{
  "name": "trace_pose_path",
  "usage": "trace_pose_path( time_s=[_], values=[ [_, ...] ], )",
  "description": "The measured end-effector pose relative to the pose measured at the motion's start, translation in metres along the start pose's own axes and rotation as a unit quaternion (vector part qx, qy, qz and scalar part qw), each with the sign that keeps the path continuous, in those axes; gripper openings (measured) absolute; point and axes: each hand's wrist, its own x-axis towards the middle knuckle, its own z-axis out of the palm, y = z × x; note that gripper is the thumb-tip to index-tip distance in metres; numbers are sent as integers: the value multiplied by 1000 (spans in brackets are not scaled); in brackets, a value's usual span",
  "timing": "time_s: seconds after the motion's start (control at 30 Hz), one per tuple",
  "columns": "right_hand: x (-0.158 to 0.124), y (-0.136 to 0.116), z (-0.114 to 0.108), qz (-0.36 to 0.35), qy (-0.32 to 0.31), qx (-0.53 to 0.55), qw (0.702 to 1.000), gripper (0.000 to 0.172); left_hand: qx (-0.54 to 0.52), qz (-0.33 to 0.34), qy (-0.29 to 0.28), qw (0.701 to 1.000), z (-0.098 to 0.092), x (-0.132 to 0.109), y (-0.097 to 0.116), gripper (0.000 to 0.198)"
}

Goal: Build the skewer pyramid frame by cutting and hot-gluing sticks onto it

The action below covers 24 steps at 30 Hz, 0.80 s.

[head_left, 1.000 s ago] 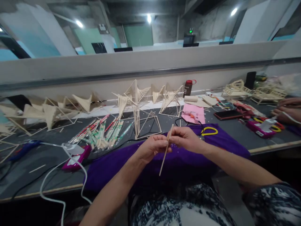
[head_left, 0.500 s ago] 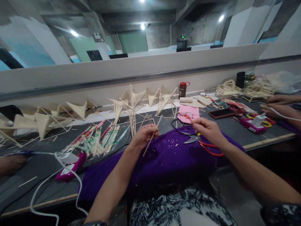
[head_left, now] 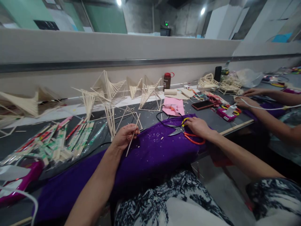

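Observation:
My left hand (head_left: 127,135) pinches a thin wooden stick (head_left: 130,142), which slants up and down past the fingers above a purple cloth (head_left: 150,157). My right hand (head_left: 197,126) is at the scissors (head_left: 176,130), its fingers closed about their yellow handle part; the red loop lies under the palm. The blades rest on the cloth, pointing left. Just behind them a glue gun (head_left: 173,108) lies on pink paper (head_left: 180,103), its dark cord curving down to the left. Small wood chips are scattered over the cloth.
Stick frameworks (head_left: 113,86) stand along the wall. At left are bundles of wrapped sticks (head_left: 61,141) and a magenta power block (head_left: 30,179). Behind and to the right are a bottle (head_left: 167,82), a phone (head_left: 202,105) and another power block (head_left: 227,113). Another person's hands (head_left: 249,97) work at far right.
My right hand has moved down from beside the glue gun to the scissors' handles. My left hand still holds the stick. The view has swung to the right.

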Motion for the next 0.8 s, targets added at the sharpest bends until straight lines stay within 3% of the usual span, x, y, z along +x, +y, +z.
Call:
trace_pose_path(
  time_s=[0.27, 0.4, 0.57, 0.67, 0.8],
  values=[
    [19, 14, -9, -58, -55, -3, 997, 21, 18, -14, 14, 1000, 1, -1, -1, 18],
    [2, 29, -25, -64, -74, 68, 993, 23, 26, -17, 9, 999, 1, -1, -3, 18],
    [-26, 39, -47, -2, -68, 195, 979, 19, 32, -13, -6, 999, 3, -1, -7, 18],
    [-38, 43, -58, 25, -48, 384, 922, 24, 38, -18, -12, 999, 5, -1, -8, 18],
    [-52, 39, -64, 45, -17, 627, 778, 46, 33, -10, -21, 999, 5, -2, -6, 17]
  ],
)
